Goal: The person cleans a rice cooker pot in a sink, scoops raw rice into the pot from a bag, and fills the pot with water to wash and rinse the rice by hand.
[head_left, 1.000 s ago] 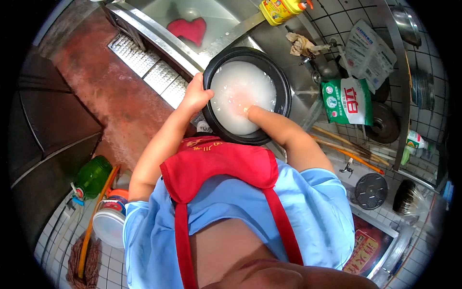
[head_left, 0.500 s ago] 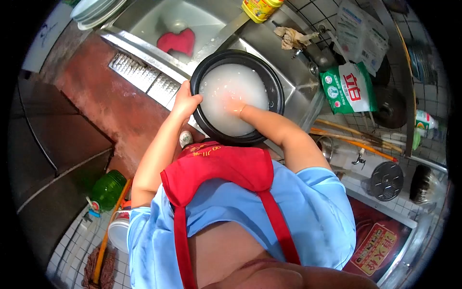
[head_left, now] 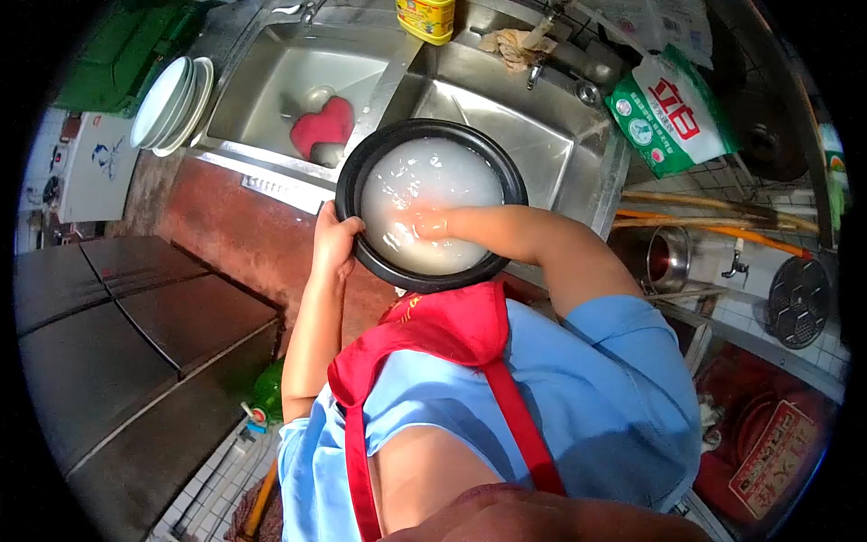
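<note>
The left hand (head_left: 336,242) grips the black pot (head_left: 352,176) by its rim; keep that grip firm. The right hand (head_left: 424,222) lies open in the cloudy water (head_left: 433,172); stir gently to avoid slopping into the sink (head_left: 506,108).

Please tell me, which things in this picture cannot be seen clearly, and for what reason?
- Head view: right hand is sunk in cloudy water in the black pot; its fingers and whatever lies under the water are hidden.
- Left hand grips the pot rim; the palm side is hidden.
- Yellow bottle is cut off by the top edge.
- Green-and-white bag: small print too small.
</note>
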`<control>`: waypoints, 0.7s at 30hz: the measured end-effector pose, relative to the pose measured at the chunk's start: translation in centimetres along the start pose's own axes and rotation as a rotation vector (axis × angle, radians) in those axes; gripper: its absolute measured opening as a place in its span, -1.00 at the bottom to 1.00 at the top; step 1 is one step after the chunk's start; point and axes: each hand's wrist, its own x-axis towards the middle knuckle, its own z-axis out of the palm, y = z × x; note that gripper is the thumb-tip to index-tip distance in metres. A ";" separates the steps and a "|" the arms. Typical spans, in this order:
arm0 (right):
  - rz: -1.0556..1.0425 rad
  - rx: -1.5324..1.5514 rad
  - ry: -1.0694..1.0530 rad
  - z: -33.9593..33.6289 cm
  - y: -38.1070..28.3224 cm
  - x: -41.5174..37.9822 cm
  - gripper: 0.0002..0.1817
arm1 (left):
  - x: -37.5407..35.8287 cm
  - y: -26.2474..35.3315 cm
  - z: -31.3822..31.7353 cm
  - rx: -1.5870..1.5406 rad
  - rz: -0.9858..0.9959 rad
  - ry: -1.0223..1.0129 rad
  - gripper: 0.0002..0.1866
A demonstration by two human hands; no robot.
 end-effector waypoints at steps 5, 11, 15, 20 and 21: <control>-0.002 -0.213 -0.162 -2.9 -2.1 -1.3 -0.49 | 0.1 0.7 2.0 0.025 -0.001 0.010 -0.67; -0.267 -0.658 -0.255 -3.4 -0.8 -1.4 -0.56 | -0.2 1.4 4.2 0.033 0.009 0.016 -0.67; -0.260 -0.467 -0.072 -2.0 1.2 -1.1 -0.58 | -0.5 2.0 5.3 0.049 -0.007 0.010 -0.67; -0.247 -0.361 -0.035 -1.5 2.2 -1.2 -0.56 | -0.7 2.5 6.0 0.034 0.018 -0.030 -0.68; -0.230 -0.302 -0.022 -1.1 2.6 -1.0 -0.53 | -0.8 2.7 6.2 0.033 0.015 -0.032 -0.68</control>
